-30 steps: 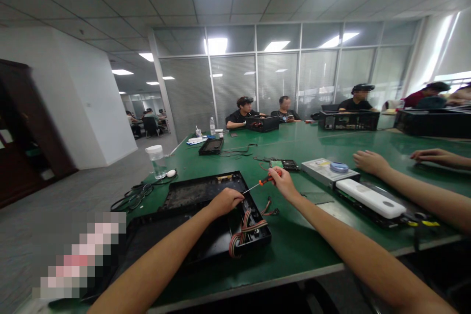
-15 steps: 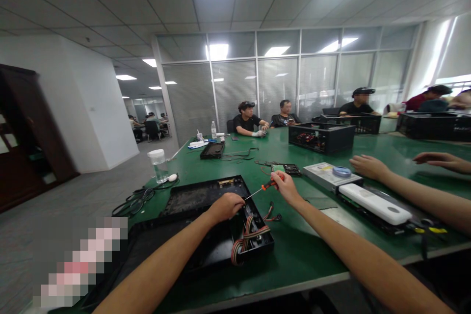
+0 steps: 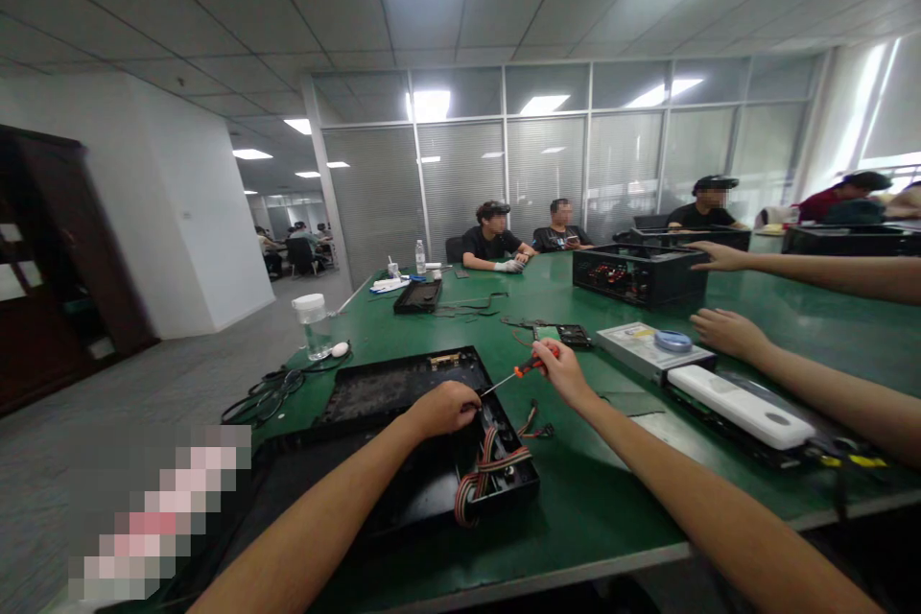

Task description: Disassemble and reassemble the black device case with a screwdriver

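Observation:
My right hand [image 3: 562, 374] is closed round the red and black handle of a screwdriver [image 3: 531, 366]. Its metal shaft slants down to the left, to the fingers of my left hand [image 3: 447, 407]. Those fingers are pinched together at the tip end; whatever they hold there is too small to make out. Beneath both hands lies a shallow black metal case [image 3: 403, 499], open at the top. A striped ribbon cable [image 3: 475, 489] loops over its right end, and more loose wires [image 3: 536, 422] stick out beside it.
To the right lie a grey metal box [image 3: 640, 345] with a blue roll [image 3: 673, 341] and a white device [image 3: 741, 406]. Another person's hands reach in there, one touching a black chassis [image 3: 633, 273]. A lidded jar [image 3: 313, 326] and black cables [image 3: 270, 393] are at left.
A neighbour's hand has moved forward to the black chassis at the back, which sits slightly turned. My hands and the screwdriver hold nearly the same place.

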A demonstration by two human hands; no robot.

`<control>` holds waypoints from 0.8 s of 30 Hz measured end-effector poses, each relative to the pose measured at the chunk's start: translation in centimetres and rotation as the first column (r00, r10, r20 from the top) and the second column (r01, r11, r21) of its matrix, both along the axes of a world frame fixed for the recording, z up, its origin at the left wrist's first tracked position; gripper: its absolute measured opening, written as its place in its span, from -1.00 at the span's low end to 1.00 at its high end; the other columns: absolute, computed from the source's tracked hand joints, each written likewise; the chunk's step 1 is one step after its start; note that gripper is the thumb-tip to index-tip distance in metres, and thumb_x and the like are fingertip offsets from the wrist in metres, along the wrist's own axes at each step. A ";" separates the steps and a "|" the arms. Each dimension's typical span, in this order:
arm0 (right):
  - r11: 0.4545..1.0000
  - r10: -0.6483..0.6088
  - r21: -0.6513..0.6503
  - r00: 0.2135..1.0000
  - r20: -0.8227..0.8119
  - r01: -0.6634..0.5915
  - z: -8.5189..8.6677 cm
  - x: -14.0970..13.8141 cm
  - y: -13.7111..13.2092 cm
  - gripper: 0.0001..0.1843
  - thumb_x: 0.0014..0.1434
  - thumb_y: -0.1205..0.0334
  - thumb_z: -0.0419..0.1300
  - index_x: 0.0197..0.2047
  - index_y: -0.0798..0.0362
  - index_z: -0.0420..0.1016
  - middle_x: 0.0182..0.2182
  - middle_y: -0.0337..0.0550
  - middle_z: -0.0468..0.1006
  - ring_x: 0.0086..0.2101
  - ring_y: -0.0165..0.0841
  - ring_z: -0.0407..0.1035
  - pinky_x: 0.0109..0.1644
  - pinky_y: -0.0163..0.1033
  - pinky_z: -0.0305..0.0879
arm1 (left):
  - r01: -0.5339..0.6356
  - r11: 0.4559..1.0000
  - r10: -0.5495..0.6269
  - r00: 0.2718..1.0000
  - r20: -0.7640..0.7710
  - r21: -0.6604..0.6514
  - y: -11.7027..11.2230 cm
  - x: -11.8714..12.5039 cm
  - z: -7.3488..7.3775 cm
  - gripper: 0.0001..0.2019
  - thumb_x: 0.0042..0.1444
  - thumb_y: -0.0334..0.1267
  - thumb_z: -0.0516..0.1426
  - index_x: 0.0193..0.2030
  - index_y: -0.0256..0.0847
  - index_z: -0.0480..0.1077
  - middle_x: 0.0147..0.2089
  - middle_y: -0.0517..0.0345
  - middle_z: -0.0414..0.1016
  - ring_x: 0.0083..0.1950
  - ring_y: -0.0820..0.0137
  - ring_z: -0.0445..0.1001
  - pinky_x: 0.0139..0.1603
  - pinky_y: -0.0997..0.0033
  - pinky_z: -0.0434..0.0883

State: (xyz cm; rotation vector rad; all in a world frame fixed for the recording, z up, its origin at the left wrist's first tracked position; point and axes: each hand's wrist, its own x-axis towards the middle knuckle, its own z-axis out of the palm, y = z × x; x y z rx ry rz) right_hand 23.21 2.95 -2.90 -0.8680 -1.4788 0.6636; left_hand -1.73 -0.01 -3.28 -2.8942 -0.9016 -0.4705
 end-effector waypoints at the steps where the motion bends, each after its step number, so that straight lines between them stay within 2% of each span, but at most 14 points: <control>1: 1.000 0.005 -0.003 1.000 -0.002 -0.005 0.0 0.0 0.0 -0.65 0.05 -0.04 0.05 -0.52 0.09 0.27 -0.75 -0.37 0.16 -0.71 -0.50 0.07 -0.66 -0.40 -0.05 | 0.004 1.000 -0.003 1.000 0.013 -0.019 0.0 0.0 0.0 -0.84 0.04 -0.41 0.05 -0.25 -0.27 0.41 -0.24 0.12 0.47 -0.20 0.41 0.40 -0.10 0.51 0.27; 6: 0.999 0.030 -0.016 1.000 0.004 -0.030 0.2 -0.1 -0.1 -0.66 0.04 -0.04 0.06 -0.52 0.08 0.26 -0.73 -0.38 0.17 -0.70 -0.51 0.08 -0.65 -0.40 -0.04 | 0.015 0.996 -0.011 0.998 0.055 -0.088 0.0 -0.1 0.2 -0.85 0.09 -0.39 0.03 -0.28 -0.25 0.43 -0.25 0.13 0.48 -0.20 0.44 0.40 -0.11 0.54 0.26; 11: 0.997 0.074 -0.015 0.992 0.099 -0.073 0.3 -0.2 -0.4 -0.65 0.04 -0.05 0.04 -0.52 0.08 0.28 -0.73 -0.37 0.19 -0.69 -0.50 0.09 -0.61 -0.39 0.01 | -0.033 0.995 0.038 0.998 0.054 -0.092 -0.4 0.1 0.6 -0.82 0.08 -0.37 0.05 -0.20 -0.25 0.42 -0.24 0.11 0.48 -0.20 0.41 0.41 -0.13 0.53 0.26; 15: 0.996 0.083 0.000 0.983 0.163 -0.084 0.2 -0.3 -0.6 -0.66 0.04 -0.05 0.05 -0.51 0.08 0.27 -0.71 -0.37 0.21 -0.66 -0.49 0.11 -0.57 -0.38 0.05 | -0.066 0.993 0.069 0.997 0.028 -0.095 -0.7 0.4 0.8 -0.80 0.06 -0.39 0.04 -0.22 -0.25 0.46 -0.28 0.11 0.50 -0.26 0.42 0.42 -0.18 0.54 0.27; 19: 0.997 0.070 0.026 0.968 0.240 -0.078 0.1 -0.3 -0.8 -0.67 0.03 -0.03 0.06 -0.50 0.09 0.28 -0.68 -0.35 0.23 -0.63 -0.49 0.12 -0.55 -0.38 0.06 | -0.093 0.986 0.098 0.995 0.028 -0.139 -0.6 0.5 0.8 -0.77 0.04 -0.38 0.03 -0.19 -0.23 0.47 -0.29 0.13 0.51 -0.30 0.44 0.43 -0.23 0.57 0.28; 24: 0.996 0.015 0.081 0.970 0.241 -0.036 0.1 -0.4 -1.0 -0.67 0.05 -0.02 0.04 -0.48 0.09 0.29 -0.65 -0.33 0.23 -0.61 -0.48 0.13 -0.51 -0.37 0.09 | -0.086 0.982 0.096 0.994 0.049 -0.170 -0.5 0.4 0.9 -0.77 0.08 -0.36 0.03 -0.19 -0.23 0.48 -0.26 0.11 0.52 -0.24 0.42 0.44 -0.17 0.57 0.27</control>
